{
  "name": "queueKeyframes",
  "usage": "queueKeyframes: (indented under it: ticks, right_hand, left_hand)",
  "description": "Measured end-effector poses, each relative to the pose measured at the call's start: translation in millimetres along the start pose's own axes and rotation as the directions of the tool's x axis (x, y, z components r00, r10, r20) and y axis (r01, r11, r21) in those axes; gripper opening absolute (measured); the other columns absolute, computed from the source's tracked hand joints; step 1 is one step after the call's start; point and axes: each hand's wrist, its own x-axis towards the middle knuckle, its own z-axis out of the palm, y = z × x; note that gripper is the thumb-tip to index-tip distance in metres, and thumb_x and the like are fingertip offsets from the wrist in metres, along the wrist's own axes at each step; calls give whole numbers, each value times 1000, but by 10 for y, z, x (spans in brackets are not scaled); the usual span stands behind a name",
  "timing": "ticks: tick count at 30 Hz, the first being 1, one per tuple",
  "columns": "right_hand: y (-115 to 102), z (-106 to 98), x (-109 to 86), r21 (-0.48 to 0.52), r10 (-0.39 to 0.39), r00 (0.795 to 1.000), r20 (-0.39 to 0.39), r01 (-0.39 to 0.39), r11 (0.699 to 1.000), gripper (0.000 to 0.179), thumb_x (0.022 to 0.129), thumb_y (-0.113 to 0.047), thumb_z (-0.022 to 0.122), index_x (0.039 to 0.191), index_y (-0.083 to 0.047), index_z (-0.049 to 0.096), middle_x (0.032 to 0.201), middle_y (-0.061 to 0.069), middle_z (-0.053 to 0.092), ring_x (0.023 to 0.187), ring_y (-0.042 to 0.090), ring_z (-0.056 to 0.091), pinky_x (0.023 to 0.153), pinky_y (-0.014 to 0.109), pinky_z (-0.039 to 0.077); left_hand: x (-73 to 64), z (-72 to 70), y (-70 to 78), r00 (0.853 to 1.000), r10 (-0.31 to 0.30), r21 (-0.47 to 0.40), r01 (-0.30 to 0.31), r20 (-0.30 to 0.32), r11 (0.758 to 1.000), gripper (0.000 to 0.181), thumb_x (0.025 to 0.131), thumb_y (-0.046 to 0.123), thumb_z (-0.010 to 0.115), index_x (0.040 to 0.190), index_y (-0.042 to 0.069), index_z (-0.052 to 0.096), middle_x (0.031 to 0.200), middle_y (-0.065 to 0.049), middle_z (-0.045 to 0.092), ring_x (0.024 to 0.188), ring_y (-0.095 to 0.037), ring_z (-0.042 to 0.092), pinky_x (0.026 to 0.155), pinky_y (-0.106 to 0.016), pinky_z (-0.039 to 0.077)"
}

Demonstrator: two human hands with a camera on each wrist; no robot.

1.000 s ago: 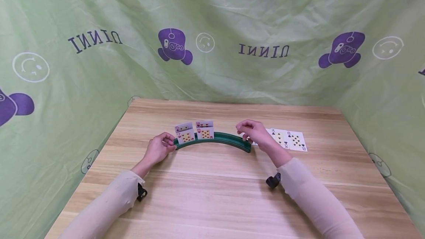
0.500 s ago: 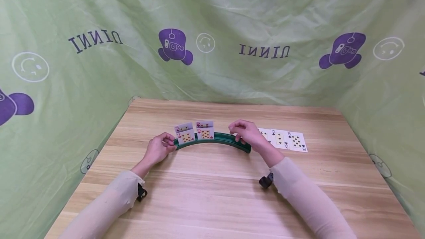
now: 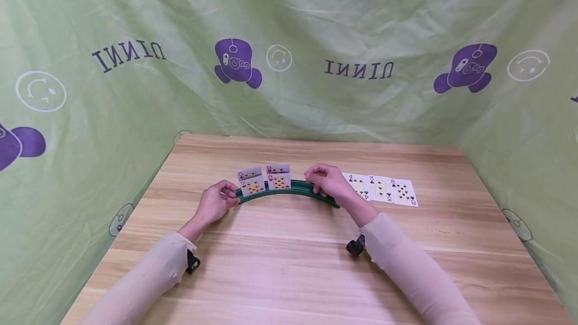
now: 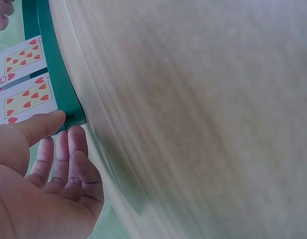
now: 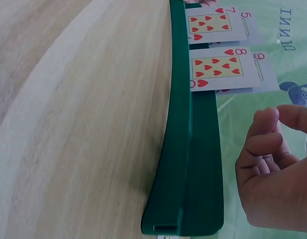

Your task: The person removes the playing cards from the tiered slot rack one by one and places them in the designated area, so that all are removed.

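A curved green playing card holder [image 3: 300, 187] stands on the table. In its front slot sit a seven of hearts [image 3: 253, 187] and an eight of hearts [image 3: 280, 182]. A five [image 5: 253, 30] and a nine [image 5: 267, 74] stand behind them, mostly hidden. My left hand [image 3: 215, 202] pinches the holder's left end, thumb on top and fingers beneath in the left wrist view. Over the holder's right part hovers my right hand [image 3: 331, 183], fingers curled and thumb tip against the index finger. No card shows between them in the right wrist view.
Right of the holder, a black four [image 3: 357, 183], a black three [image 3: 381, 188] and a black eight [image 3: 403, 192] lie face up in a row on the wooden table [image 3: 280, 265]. Green printed cloth [image 3: 298, 104] hangs behind and at both sides.
My right hand has moved left from the face-up cards to over the holder, uncovering the black four. The left hand has stayed at the holder's left end.
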Motion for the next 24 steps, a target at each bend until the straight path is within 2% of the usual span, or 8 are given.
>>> queueKeyframes:
  ticks: [8,17,24]
  right_hand:
    - [16,88,62,13,1,1000,2,-2,1000,32,97,-20,63,122,0,63,112,16,71,67,14,58,55,24,42]
    - [9,157,87,3,-15,1000,6,15,1000,31,96,-19,64,120,1,62,112,21,68,65,12,56,54,24,42]
    - [-4,214,118,-15,6,1000,0,-6,1000,31,96,-21,64,121,-2,64,109,15,69,70,15,59,55,23,43]
  left_hand:
    - [-1,-7,14,1000,4,6,-4,-15,1000,25,84,4,76,106,6,65,98,-10,69,87,-21,69,80,-34,58]
    - [-4,-8,33,1000,0,5,0,-8,1000,25,85,5,76,107,6,64,98,-11,68,87,-21,68,77,-32,57]
    - [-1,-13,31,1000,0,2,0,-6,1000,25,85,4,76,107,5,64,98,-11,68,86,-20,68,76,-30,57]
